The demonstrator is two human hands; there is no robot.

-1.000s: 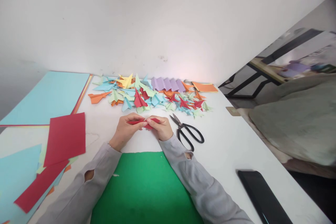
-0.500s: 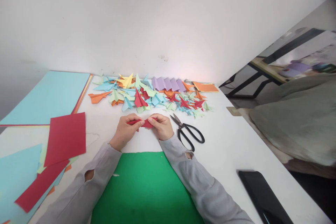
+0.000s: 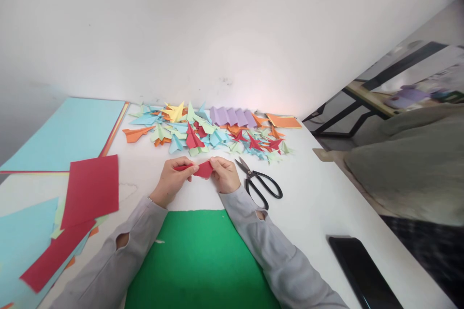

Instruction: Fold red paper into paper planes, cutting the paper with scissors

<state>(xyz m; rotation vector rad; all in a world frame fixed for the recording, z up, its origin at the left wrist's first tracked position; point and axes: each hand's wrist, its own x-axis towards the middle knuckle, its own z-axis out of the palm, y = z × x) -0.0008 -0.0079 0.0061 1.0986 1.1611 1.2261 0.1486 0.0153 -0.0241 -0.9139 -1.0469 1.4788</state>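
Observation:
Between my two hands is a small folded piece of red paper (image 3: 204,169), held just above the white table. My left hand (image 3: 175,177) pinches its left part, and fingers hide some of it there. At its right edge, my right hand (image 3: 224,174) grips with thumb and fingertips. Black-handled scissors (image 3: 255,178) lie beside my right hand with the blades slightly apart. Beyond my hands spreads a pile of folded paper planes and stars, among them a red paper plane (image 3: 194,136) and a red paper star (image 3: 255,143).
A green mat (image 3: 203,260) lies under my forearms. Blue sheets (image 3: 72,130) are stacked at the far left, with red paper (image 3: 92,188) nearer. A purple pleated paper (image 3: 232,116) and orange paper (image 3: 284,120) stand by the wall. A black phone (image 3: 362,270) lies front right.
The right thumb and fingers have shifted slightly right along the red paper, toward its edge. More of the paper's middle shows between my hands. The left hand has hardly moved.

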